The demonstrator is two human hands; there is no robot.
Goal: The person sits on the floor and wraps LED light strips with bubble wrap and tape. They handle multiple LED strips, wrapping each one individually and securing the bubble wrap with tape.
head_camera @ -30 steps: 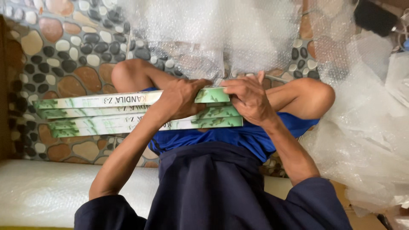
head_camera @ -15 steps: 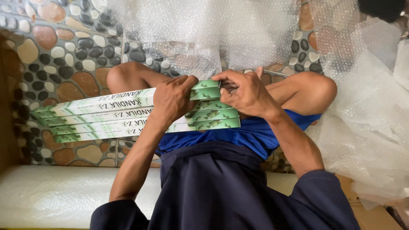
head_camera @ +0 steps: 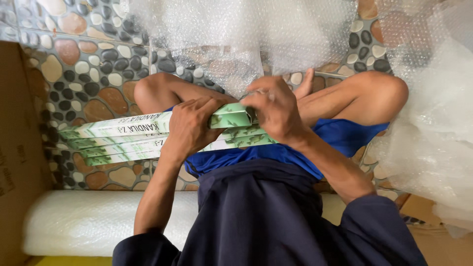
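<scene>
Far left: a brown cardboard box wall (head_camera: 17,148), matte and flat, stands against the floor (head_camera: 74,64), which is tiled in a rounded pebble pattern of grey, rust and cream. Below it lies a roll of bubble wrap (head_camera: 98,221), white, cylindrical and finely dimpled.

Subject item: a stack of long flat cartons (head_camera: 123,138), glossy white-and-green card with leaf print, thin and rectangular, lying across the seated person's lap. Its left end projects freely over the floor; its right end sits between the hands. The layers are slightly fanned, edges not flush.

Left hand (head_camera: 189,128): closed over the stack near its middle, fingers wrapped across the top face, thumb beneath.

Right hand (head_camera: 276,111): clamped on the stack's right end, fingers curled over the uppermost carton's corner.

Above and right: loose sheets of clear bubble wrap (head_camera: 433,143), crumpled and translucent, crowd the right knee. Open floor remains only at the upper left.
</scene>
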